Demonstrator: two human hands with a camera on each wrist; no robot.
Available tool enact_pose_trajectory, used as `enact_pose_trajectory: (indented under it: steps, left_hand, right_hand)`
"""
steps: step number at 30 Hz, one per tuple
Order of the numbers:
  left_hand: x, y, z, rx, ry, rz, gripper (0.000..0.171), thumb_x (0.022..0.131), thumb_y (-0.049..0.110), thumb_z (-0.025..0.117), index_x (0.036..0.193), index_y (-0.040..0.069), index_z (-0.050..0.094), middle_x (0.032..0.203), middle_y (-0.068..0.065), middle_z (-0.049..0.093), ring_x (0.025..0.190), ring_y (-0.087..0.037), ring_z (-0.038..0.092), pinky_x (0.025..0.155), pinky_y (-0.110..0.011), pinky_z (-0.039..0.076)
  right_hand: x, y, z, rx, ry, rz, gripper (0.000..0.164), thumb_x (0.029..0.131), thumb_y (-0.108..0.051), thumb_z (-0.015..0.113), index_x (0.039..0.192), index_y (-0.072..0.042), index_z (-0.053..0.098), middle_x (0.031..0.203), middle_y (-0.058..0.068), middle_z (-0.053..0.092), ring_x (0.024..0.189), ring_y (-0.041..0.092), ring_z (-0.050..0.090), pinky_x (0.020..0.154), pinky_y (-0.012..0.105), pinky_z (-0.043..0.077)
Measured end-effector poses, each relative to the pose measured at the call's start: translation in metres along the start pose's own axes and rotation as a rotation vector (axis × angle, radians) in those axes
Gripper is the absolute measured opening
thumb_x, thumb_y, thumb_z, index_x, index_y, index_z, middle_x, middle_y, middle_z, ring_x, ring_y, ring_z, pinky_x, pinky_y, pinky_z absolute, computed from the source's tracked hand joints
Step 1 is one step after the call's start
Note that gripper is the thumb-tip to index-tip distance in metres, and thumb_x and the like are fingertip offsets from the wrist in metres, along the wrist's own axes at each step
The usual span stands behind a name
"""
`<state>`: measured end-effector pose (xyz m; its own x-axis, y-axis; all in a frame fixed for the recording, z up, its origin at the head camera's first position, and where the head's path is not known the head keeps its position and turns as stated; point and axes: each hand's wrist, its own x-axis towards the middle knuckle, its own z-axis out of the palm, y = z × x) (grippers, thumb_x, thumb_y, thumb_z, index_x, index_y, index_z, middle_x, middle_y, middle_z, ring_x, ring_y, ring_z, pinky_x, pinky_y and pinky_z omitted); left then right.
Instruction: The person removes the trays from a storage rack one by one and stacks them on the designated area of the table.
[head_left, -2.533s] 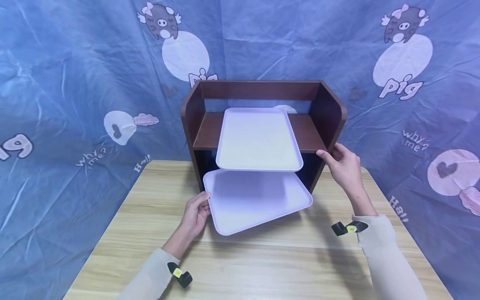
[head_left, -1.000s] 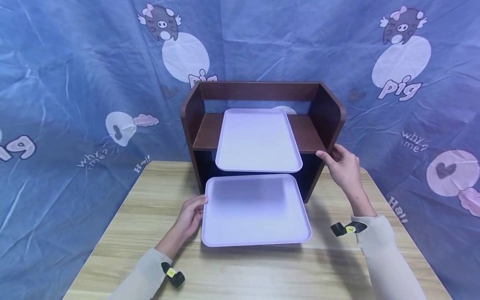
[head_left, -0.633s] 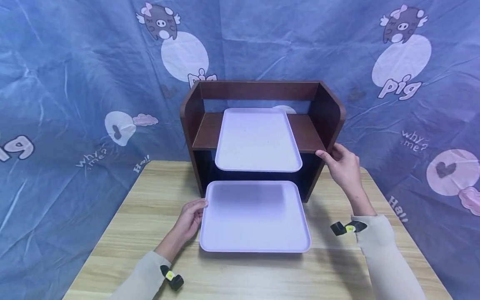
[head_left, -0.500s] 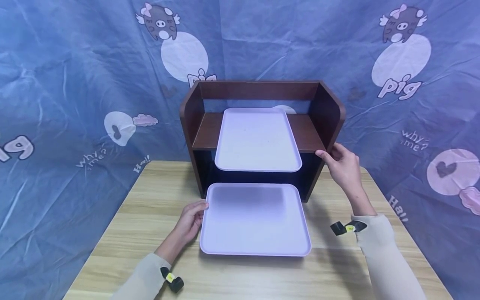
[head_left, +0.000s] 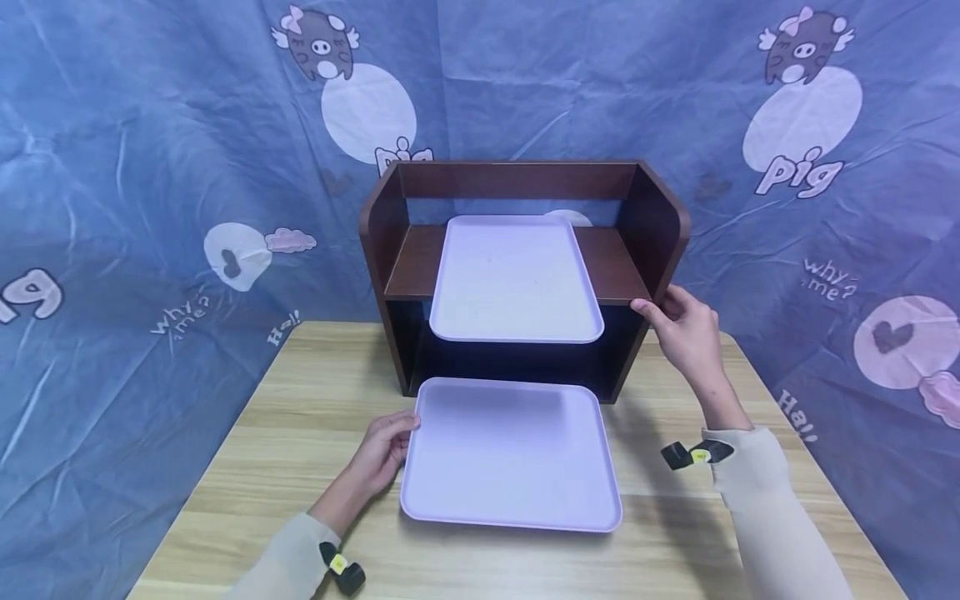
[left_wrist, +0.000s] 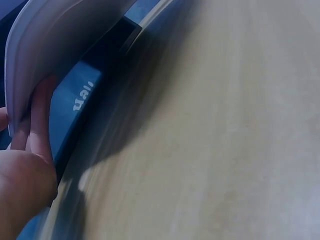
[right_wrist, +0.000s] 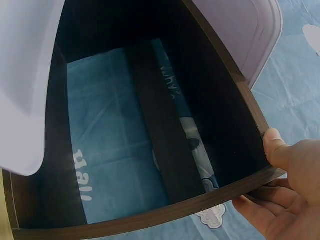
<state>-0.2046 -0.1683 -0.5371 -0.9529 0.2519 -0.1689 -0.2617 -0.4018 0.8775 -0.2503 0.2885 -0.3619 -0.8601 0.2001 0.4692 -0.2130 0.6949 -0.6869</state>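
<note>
My left hand (head_left: 385,450) pinches the left rim of a pale lilac tray (head_left: 513,458), thumb on top and fingers beneath. In the left wrist view the underside of this tray (left_wrist: 75,35) is raised over the table, and a shadow falls below it. A dark brown two-level shelf (head_left: 517,181) stands behind. On its upper board lies a second lilac tray (head_left: 516,279), its front end jutting past the board's edge. My right hand (head_left: 686,333) grips the shelf's right side panel, its thumb at the front edge beside the upper board, as the right wrist view also shows.
The shelf's lower compartment (right_wrist: 115,135) is open at the front, with a dark crossbar at its back. Wood-grain table (head_left: 300,383) lies under everything. A blue cloth (head_left: 187,125) printed with pigs hangs behind and at both sides.
The left hand has drawn the lower tray out of the shelf's lower compartment toward the person, turning it from slanted to nearly straight. The right hand and upper tray stay put.
</note>
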Motion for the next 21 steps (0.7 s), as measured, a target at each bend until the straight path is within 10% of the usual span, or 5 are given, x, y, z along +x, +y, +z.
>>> enact_pose_trajectory:
  steps: [14,21]
  left_hand:
    - [-0.004,-0.012,0.000,0.039,-0.006,-0.048,0.022,0.103,-0.002,0.052,0.108,0.007,0.071,0.090,-0.001,0.081,0.082,-0.011,0.077,0.081,-0.029,0.068]
    - [-0.005,-0.012,0.001,0.065,-0.003,-0.060,0.033,0.103,-0.001,0.053,0.133,-0.013,0.058,0.093,-0.002,0.081,0.085,-0.013,0.079,0.085,-0.031,0.068]
  right_hand:
    - [0.001,0.000,-0.001,-0.005,-0.005,-0.001,0.054,0.098,-0.036,0.079,0.136,0.002,0.068,0.124,0.026,0.074,0.122,0.042,0.071,0.081,0.008,0.041]
    - [0.001,-0.001,-0.001,-0.008,-0.009,0.005,0.055,0.098,-0.037,0.079,0.137,0.001,0.068,0.125,0.025,0.074,0.125,0.042,0.069,0.096,0.047,0.054]
